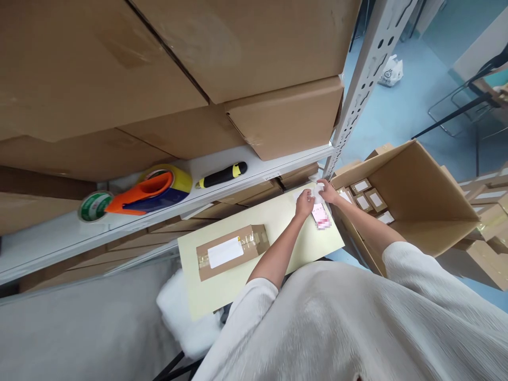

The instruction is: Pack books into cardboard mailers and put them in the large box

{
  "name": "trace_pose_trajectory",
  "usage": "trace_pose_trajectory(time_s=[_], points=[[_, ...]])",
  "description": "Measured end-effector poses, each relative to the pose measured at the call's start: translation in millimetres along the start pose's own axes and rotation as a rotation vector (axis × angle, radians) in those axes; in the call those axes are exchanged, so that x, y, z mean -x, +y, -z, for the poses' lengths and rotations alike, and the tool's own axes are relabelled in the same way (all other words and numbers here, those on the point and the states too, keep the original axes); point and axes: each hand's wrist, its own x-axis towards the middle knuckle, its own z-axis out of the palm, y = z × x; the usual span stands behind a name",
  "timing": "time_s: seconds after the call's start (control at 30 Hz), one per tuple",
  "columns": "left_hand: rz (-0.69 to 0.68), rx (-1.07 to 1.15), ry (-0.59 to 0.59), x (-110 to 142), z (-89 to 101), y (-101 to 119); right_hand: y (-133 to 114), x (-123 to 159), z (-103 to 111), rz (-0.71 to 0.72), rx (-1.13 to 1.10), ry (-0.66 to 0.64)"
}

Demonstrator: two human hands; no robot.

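Note:
Over the far right end of the pale yellow board [286,222], my left hand [305,204] and my right hand [327,191] are close together. Both have their fingers closed on a small, whitish, crumpled piece [317,193]; whether it is paper or plastic I cannot tell. Just below the fingers lies a flat pink-and-white rectangle [319,212], its lower part blurred out. Left of my arms, a taped cardboard box [260,238] with a white label [225,252] rests on the same board.
A shelf [222,185] in front holds big cartons [286,116], a black-and-yellow utility knife [222,174], an orange-and-blue tape dispenser [146,193] and a green-and-white tape roll [95,206]. Its upright post [357,84] stands near an open carton [428,185] containing several small labelled boxes [362,186].

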Motion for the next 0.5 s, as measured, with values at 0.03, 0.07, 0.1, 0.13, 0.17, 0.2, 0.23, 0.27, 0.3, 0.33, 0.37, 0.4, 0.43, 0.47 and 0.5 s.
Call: trace_pose_trajectory(time_s=[0.03, 0.07, 0.1, 0.13, 0.17, 0.2, 0.23, 0.27, 0.3, 0.33, 0.37, 0.4, 0.43, 0.47, 0.5], points=[[-0.001, -0.013, 0.026, -1.2, -1.4, 0.0, -0.4, 0.6, -2.0, -0.015, -0.036, -0.019], [-0.002, -0.025, 0.054, -2.3, -2.3, -0.1, -1.1, 1.3, -3.8, -0.032, -0.069, -0.034], [-0.003, -0.035, 0.082, -3.3, -3.0, -0.4, -2.1, 2.1, -5.3, -0.045, -0.096, -0.047], [-0.001, -0.041, 0.104, -4.2, -3.4, -0.8, -3.2, 3.0, -6.4, -0.055, -0.115, -0.062], [0.002, -0.044, 0.119, -5.0, -3.6, -1.3, -4.4, 3.9, -7.1, -0.06, -0.128, -0.077], [0.006, -0.043, 0.129, -5.6, -3.8, -1.7, -5.6, 4.8, -7.6, -0.062, -0.132, -0.091], [0.009, -0.039, 0.134, -6.0, -4.0, -2.1, -6.8, 5.7, -8.0, -0.058, -0.128, -0.094], [0.009, -0.033, 0.138, -6.2, -4.2, -2.4, -7.8, 6.5, -8.3, -0.045, -0.118, -0.084], [0.006, -0.024, 0.141, -6.3, -4.5, -2.6, -8.7, 7.1, -8.9, -0.025, -0.106, -0.062], [0.002, -0.013, 0.145, -6.3, -4.8, -2.7, -9.2, 7.4, -9.7, -0.001, -0.095, -0.031], [0.002, 0.0, 0.148, -6.2, -5.0, -2.6, -9.4, 7.3, -10.7, 0.022, -0.086, 0.004], [0.01, 0.016, 0.148, -6.1, -5.1, -2.4, -9.2, 7.0, -12.0, 0.037, -0.083, 0.032], [0.023, 0.034, 0.147, -6.0, -5.0, -2.2, -8.7, 6.4, -13.3, 0.042, -0.087, 0.048], [0.039, 0.053, 0.144, -5.9, -4.6, -1.9, -7.9, 5.6, -14.6, 0.036, -0.095, 0.052], [0.053, 0.071, 0.141, -5.8, -3.8, -1.5, -6.8, 4.7, -15.8, 0.024, -0.107, 0.045]])
